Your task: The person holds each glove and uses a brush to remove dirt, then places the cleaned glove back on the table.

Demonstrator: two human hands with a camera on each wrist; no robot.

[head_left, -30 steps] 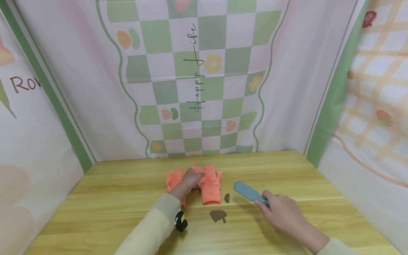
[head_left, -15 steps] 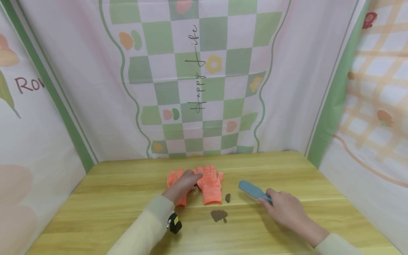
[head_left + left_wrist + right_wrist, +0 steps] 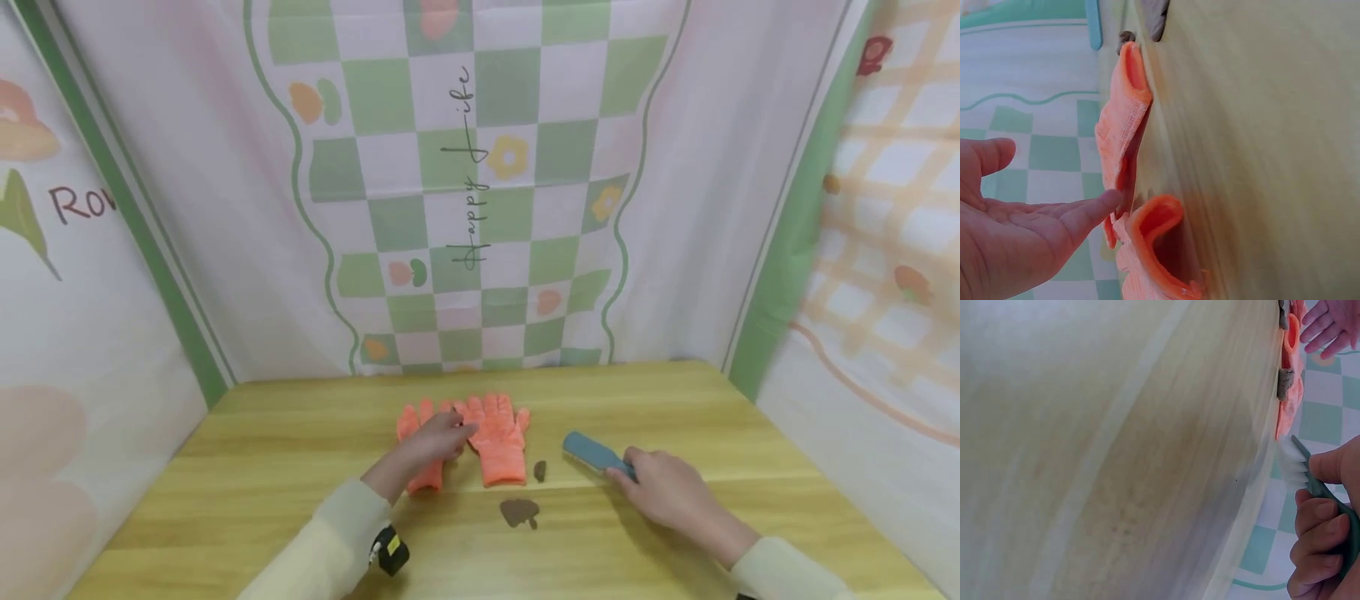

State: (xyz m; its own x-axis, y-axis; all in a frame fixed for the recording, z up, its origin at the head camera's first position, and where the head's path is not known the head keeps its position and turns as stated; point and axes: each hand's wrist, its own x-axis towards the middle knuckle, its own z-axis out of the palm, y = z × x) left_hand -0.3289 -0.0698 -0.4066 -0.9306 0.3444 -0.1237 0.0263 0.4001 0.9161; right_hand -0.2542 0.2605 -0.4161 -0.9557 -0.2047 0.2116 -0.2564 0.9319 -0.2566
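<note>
Two orange knitted gloves lie side by side on the wooden table, the right glove [image 3: 504,454] flat with its fingers pointing away, the left glove [image 3: 427,478] partly covered by my left hand [image 3: 433,440]. That hand hovers over the gloves with relaxed, extended fingers and holds nothing; the left wrist view shows a gap between its thumb and fingers. My right hand [image 3: 670,493] grips the handle of a blue-green brush [image 3: 592,452], whose white bristles [image 3: 1292,464] face the table. The brush head is raised above the tabletop, right of the gloves.
A flat brown patch [image 3: 519,512] and a smaller brown lump [image 3: 540,471] are on the table [image 3: 300,467] in front of the right glove. A green-and-white checked curtain [image 3: 495,200] hangs along the back edge, with printed curtains on both sides.
My left hand has drawn back slightly to the left, away from the right glove. The brush has shifted a little right and tilted. The gloves lie much as before.
</note>
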